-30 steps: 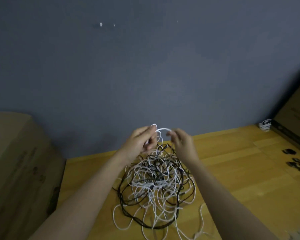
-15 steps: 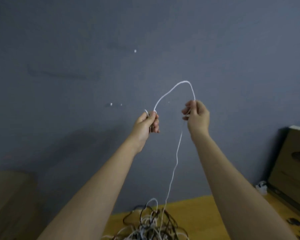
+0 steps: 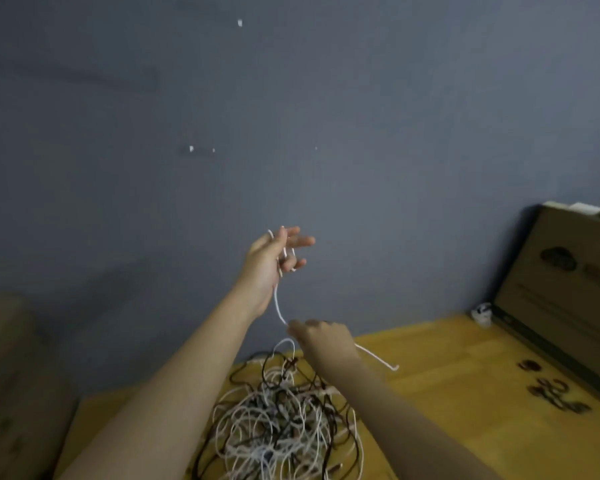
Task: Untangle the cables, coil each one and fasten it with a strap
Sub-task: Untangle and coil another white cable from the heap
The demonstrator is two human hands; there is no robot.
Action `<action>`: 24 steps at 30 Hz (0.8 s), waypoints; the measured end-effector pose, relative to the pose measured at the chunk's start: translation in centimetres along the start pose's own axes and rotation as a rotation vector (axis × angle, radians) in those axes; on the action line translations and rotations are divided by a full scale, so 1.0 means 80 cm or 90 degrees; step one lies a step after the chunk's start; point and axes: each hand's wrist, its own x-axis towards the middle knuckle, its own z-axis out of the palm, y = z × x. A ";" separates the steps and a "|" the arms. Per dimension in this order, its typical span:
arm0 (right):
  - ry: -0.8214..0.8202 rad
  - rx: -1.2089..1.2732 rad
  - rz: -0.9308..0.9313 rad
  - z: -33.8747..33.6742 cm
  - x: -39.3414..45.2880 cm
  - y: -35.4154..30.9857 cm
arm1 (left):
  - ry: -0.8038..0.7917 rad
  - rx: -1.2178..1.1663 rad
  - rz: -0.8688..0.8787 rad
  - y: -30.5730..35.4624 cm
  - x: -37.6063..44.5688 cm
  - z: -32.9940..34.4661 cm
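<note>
Winding the thin white cable [image 3: 277,303]

Left hand [image 3: 269,263] holds loops; right hand [image 3: 321,336] pinches cable – feed it slowly, clear of the black-and-white cable pile [image 3: 281,420].

Single view, head-worn wide-angle camera. Faces forward and slightly downward toward a grey wall [image 3: 361,133], which fills the upper frame. Wooden floor [image 3: 447,427] occupies the lower right. Both forearms enter from the bottom edge, at arm's reach. No second view shares the scene.
</note>
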 end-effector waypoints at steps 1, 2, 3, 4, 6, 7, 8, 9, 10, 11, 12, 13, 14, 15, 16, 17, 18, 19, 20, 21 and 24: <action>0.023 -0.025 -0.024 0.006 -0.012 -0.006 | 0.007 0.051 0.000 -0.016 -0.002 -0.003; 0.052 -0.037 -0.049 0.011 -0.022 -0.010 | 0.008 0.128 0.006 -0.033 -0.004 -0.009; 0.090 -0.053 -0.085 0.016 -0.034 -0.013 | 0.000 0.216 0.018 -0.051 -0.004 -0.018; 0.145 -0.047 -0.121 0.021 -0.045 -0.013 | -0.017 0.303 0.028 -0.067 -0.004 -0.027; 0.223 0.016 -0.163 0.023 -0.065 -0.010 | -0.085 0.464 -0.002 -0.094 -0.006 -0.045; 0.247 0.030 -0.167 0.021 -0.071 -0.007 | -0.128 0.539 -0.043 -0.102 -0.009 -0.053; 0.265 0.052 -0.158 0.021 -0.074 -0.001 | -0.171 0.598 -0.092 -0.108 -0.013 -0.060; 0.280 0.081 -0.132 0.018 -0.078 0.006 | -0.216 0.624 -0.139 -0.113 -0.021 -0.064; 0.286 0.117 -0.102 0.014 -0.079 0.015 | -0.260 0.625 -0.174 -0.115 -0.032 -0.065; 0.297 0.152 -0.059 0.009 -0.078 0.024 | -0.307 0.609 -0.188 -0.116 -0.045 -0.062; 0.307 0.190 0.000 0.003 -0.076 0.034 | -0.346 0.575 -0.190 -0.118 -0.059 -0.057; 0.305 0.255 0.076 -0.004 -0.073 0.042 | -0.366 0.523 -0.192 -0.121 -0.071 -0.053; 0.292 0.344 0.155 -0.007 -0.071 0.048 | -0.372 0.458 -0.198 -0.123 -0.082 -0.048; 0.277 0.432 0.216 -0.005 -0.070 0.053 | -0.367 0.392 -0.211 -0.124 -0.090 -0.045; 0.269 0.492 0.247 -0.001 -0.070 0.053 | -0.361 0.329 -0.228 -0.123 -0.097 -0.042; 0.261 0.531 0.261 0.005 -0.070 0.052 | -0.357 0.280 -0.243 -0.120 -0.102 -0.039; 0.250 0.567 0.265 0.011 -0.071 0.048 | -0.350 0.239 -0.254 -0.118 -0.106 -0.037; 0.237 0.612 0.269 0.016 -0.073 0.042 | -0.333 0.195 -0.263 -0.116 -0.108 -0.036; 0.221 0.658 0.278 0.024 -0.075 0.037 | -0.309 0.145 -0.273 -0.114 -0.110 -0.035; 0.204 0.697 0.287 0.033 -0.078 0.031 | -0.282 0.098 -0.278 -0.113 -0.112 -0.036; 0.122 0.724 0.317 0.074 -0.089 0.015 | -0.200 -0.033 -0.276 -0.111 -0.113 -0.037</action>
